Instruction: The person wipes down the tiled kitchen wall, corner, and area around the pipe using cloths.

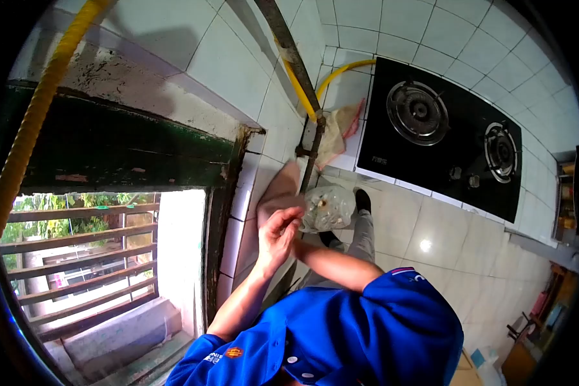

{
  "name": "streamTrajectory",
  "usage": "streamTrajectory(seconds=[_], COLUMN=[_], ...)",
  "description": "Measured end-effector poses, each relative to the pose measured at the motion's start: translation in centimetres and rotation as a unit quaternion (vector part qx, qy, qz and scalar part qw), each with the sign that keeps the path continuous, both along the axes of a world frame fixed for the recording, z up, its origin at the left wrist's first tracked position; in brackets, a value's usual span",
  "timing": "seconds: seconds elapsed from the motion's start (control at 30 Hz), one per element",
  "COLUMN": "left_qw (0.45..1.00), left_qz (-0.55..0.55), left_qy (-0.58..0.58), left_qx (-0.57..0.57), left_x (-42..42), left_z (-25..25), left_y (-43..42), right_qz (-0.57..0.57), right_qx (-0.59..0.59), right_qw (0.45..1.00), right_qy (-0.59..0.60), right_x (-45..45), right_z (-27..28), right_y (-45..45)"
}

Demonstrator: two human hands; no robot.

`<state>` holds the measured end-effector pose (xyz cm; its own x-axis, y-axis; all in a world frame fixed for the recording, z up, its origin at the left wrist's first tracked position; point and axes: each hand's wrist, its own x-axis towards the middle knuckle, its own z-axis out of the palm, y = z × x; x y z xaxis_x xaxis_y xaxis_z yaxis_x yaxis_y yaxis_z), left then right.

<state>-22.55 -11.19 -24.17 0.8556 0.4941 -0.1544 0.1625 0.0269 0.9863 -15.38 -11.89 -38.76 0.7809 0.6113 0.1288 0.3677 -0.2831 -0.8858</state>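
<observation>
My left hand (276, 242) is raised beside the wall, its fingers curled in; whatever they grip, if anything, I cannot make out. My right hand (294, 239) is mostly hidden behind the left one, so its fingers do not show clearly. Just above both hands a brownish-pink cloth (283, 192) hangs by the tiled wall; whether a hand touches it I cannot tell. Right of the hands and lower down is a clear plastic bag (328, 207) with small scraps inside, close to my feet.
A black two-burner gas stove (447, 145) sits on the tiled counter. Beside it lies a pale rag (338, 134). A vertical metal pipe (310, 138) and a yellow hose (341, 69) run along the wall. At left is a window with slats (90, 243). Shelves stand far right.
</observation>
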Motion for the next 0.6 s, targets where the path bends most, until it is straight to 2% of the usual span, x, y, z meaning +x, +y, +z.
streamTrajectory(seconds=[0.1,0.33,0.43,0.6], left_qw=[0.999,0.997,0.998,0.998], left_qz=[-0.007,0.004,0.015,-0.001], left_qy=[-0.002,0.031,0.037,0.037], left_qx=[0.051,0.065,0.050,0.054], left_x=[-0.1,-0.4,-0.5,1.0], left_z=[0.6,0.9,0.6,1.2], left_y=[-0.2,-0.6,-0.7,-0.2], right_qz=[0.006,-0.045,-0.038,0.013], right_qx=[0.007,-0.020,-0.023,0.001], right_qw=[1.000,0.999,0.999,1.000], right_qy=[-0.013,-0.016,-0.014,0.001], right_x=[1.9,14.0,11.9,1.6], right_z=[0.0,-0.2,-0.3,0.4], right_y=[1.0,7.7,6.7,1.0])
